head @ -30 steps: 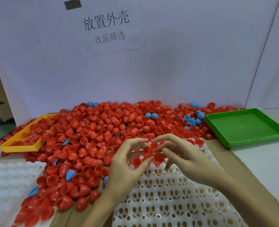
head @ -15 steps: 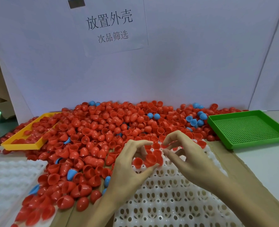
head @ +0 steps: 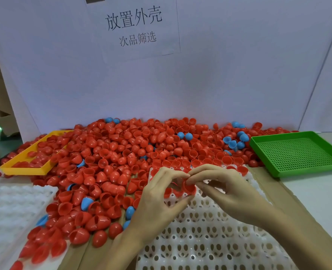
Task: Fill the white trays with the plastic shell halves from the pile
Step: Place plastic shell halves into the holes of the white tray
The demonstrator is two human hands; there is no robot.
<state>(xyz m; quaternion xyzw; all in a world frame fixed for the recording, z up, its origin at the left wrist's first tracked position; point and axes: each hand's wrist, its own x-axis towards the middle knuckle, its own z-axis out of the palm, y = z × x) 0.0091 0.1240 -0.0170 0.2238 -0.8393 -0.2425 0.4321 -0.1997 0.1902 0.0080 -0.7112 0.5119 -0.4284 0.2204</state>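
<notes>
Item: red shell half [head: 188,187], one of the pile [head: 122,152]. I see it over far rows of white tray [head: 210,230], pinched between both hands. Left hand [head: 157,201]: thumb and forefinger curled round shell. Right hand [head: 225,188]: fingertips pinching same shell at rim.

Handling, my judgement: very light, thin, stiff but squeezable, glossy so slippery. Best hold: rim, thumb opposite finger, open side up, light pressure.

Second white tray [head: 11,207] at left, no shells seated. Pile touches both trays.
</notes>
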